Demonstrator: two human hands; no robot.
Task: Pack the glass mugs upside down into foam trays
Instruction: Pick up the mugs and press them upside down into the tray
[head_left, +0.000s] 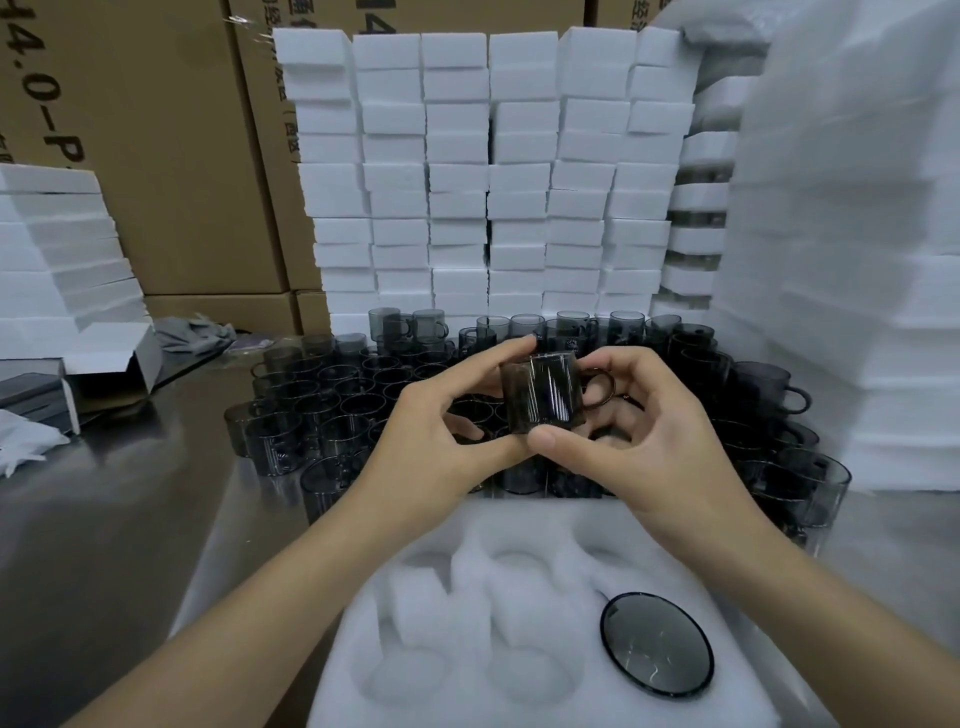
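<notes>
Both hands hold one smoky dark glass mug (546, 392) in the air above the crowd of loose mugs (332, 410). My left hand (441, 421) pinches its left side, forefinger on the top edge and thumb at the bottom. My right hand (644, 415) grips it from the right, thumb under the lower edge, fingers behind the handle that points right. Below, close to me, lies a white foam tray (467, 597) with several round pockets. One mug (655, 643) sits in the tray's near right pocket, its round base facing up.
Stacks of white foam blocks (488, 171) form a wall behind the mugs, with more foam sheets (852, 260) piled at the right. Cardboard boxes (156, 156) stand at the back left. White flat boxes (57, 260) sit left on the steel table (114, 509).
</notes>
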